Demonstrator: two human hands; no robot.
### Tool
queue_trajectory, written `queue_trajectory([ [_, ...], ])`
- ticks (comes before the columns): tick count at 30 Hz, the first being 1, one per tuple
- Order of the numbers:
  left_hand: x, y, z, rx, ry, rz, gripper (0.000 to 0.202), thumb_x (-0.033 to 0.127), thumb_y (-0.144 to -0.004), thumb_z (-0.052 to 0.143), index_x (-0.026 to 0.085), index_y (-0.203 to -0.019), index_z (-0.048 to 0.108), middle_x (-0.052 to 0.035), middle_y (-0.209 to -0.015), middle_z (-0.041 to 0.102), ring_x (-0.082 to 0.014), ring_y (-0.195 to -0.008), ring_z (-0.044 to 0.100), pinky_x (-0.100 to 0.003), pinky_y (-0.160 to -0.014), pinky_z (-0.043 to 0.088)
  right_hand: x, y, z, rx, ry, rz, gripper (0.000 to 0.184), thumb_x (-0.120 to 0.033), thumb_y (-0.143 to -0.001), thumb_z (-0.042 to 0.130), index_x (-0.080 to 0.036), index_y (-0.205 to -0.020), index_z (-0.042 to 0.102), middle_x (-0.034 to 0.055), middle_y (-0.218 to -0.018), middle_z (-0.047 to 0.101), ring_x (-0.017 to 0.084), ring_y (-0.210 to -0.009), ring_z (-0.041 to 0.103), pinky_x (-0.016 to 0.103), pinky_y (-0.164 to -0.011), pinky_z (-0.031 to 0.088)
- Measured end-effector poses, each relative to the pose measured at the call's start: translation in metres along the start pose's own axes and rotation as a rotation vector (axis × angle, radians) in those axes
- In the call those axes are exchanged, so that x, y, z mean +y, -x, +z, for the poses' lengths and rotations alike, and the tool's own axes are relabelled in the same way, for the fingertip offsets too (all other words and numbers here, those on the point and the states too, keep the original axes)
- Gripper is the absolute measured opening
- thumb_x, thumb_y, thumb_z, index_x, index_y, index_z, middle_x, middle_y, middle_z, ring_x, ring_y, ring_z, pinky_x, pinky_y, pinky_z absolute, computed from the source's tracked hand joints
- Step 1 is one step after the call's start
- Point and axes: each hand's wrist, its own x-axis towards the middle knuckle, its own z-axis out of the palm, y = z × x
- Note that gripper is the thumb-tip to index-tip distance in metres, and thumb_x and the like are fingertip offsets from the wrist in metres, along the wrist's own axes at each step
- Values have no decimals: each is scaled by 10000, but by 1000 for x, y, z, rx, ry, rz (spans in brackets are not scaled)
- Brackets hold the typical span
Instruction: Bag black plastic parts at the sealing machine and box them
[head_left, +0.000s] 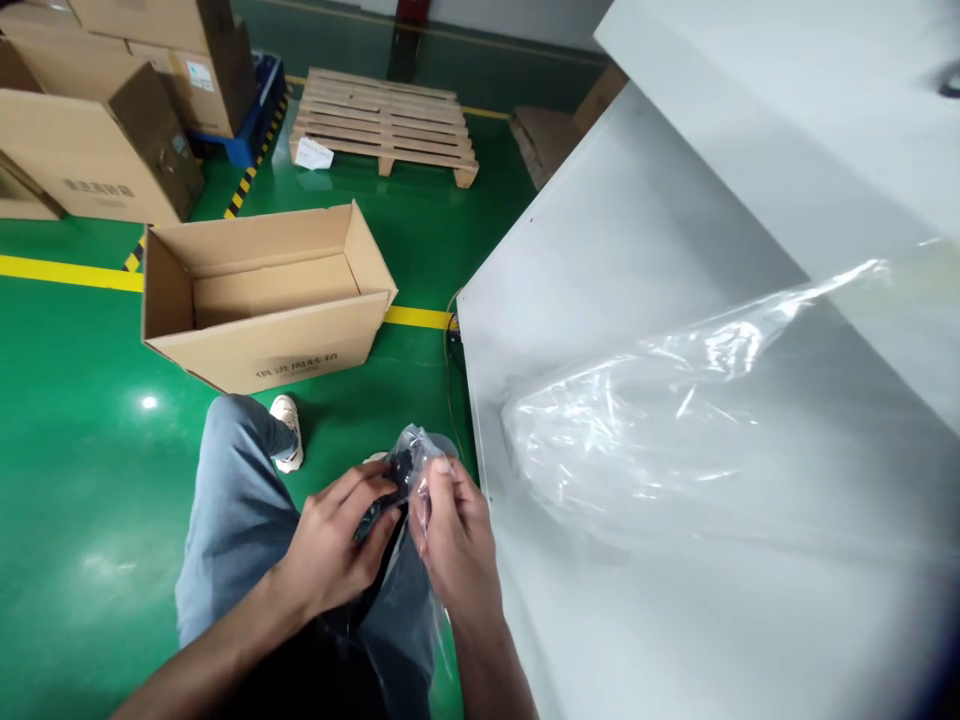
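Observation:
Above my lap, my left hand (337, 540) is closed around a small black object (401, 468) that sits in a clear plastic bag (414, 442). What kind of object it is I cannot make out, as my fingers and the bag cover most of it. My right hand (455, 530) pinches the bag's gathered plastic, thumb on top, just right of the black object. A loose end of plastic trails down below my right hand. More clear plastic bags (600, 430) lie on the pale grey surface to the right.
An open cardboard box (322, 335) stands on the green floor ahead of my knees. Beyond it lies a wooden pallet (382, 115). Stacked cartons (184, 75) rest on a blue pallet (259, 115) at the back left. The grey surface (540, 300) borders my right side.

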Motion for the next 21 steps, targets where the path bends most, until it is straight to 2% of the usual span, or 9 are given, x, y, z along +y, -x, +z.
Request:
queue_trajectory([
  [5, -1, 5, 9, 103, 18, -34, 151, 164, -1058, 562, 226, -1106, 691, -71, -1195, 775, -179, -1096, 754, -250, -957, 588, 3, -2, -6, -95, 101, -40, 615, -807, -887, 622, -230, -792, 429, -92, -590, 342, 62, -499, 292, 205, -448, 263],
  [7, 0, 5, 8, 76, 73, -91, 136, 211, -1041, 610, 239, -1111, 722, -79, -1187, 780, -216, -1098, 754, -290, -962, 593, 4, -3, -6, -78, 113, -45, 598, -790, -914, 601, -234, -789, 420, -89, -591, 347, 67, -496, 287, 219, -451, 266],
  [10, 1, 2, 5, -11, 148, -245, 122, 303, -1011, 670, 263, -1078, 763, -101, -1200, 770, -274, -1150, 726, -345, -1014, 561, 4, -4, -5, -64, 119, -58, 587, -782, -923, 593, -239, -788, 414, -86, -605, 326, 76, -506, 275, 231, -449, 257],
  [12, 0, 2, 5, -15, 194, -354, 157, 325, -1034, 618, 267, -1065, 761, -105, -1178, 764, -276, -1128, 714, -346, -978, 546, 1, -4, -8, -113, 152, -76, 574, -758, -929, 609, -241, -774, 413, -85, -595, 315, 83, -506, 278, 238, -445, 252],
  [14, -1, 3, 5, 30, 245, -444, 210, 370, -1059, 567, 257, -1099, 740, -105, -1120, 758, -262, -1002, 709, -341, -888, 535, -4, -3, -14, -185, 199, -70, 536, -718, -945, 620, -242, -780, 439, -86, -569, 338, 85, -486, 301, 246, -442, 252],
  [17, -3, 4, 4, 163, 378, -594, 330, 540, -1049, 577, 233, -1063, 698, -87, -998, 737, -235, -829, 668, -330, -804, 520, -12, -2, -26, -253, 307, -54, 474, -651, -960, 644, -235, -798, 485, -80, -558, 393, 85, -480, 342, 250, -448, 259],
  [19, -4, 3, 2, 232, 481, -702, 439, 660, -1005, 598, 225, -1007, 660, -70, -961, 724, -222, -794, 666, -318, -764, 528, -14, -1, -34, -268, 369, -63, 460, -628, -960, 652, -231, -791, 490, -77, -570, 395, 85, -497, 346, 247, -455, 262],
  [21, -5, 0, -1, 231, 566, -794, 513, 733, -966, 607, 220, -967, 623, -60, -979, 722, -207, -770, 674, -304, -708, 534, -11, -2, -42, -288, 409, -70, 459, -635, -965, 635, -233, -794, 496, -79, -568, 381, 88, -499, 338, 247, -454, 263],
])
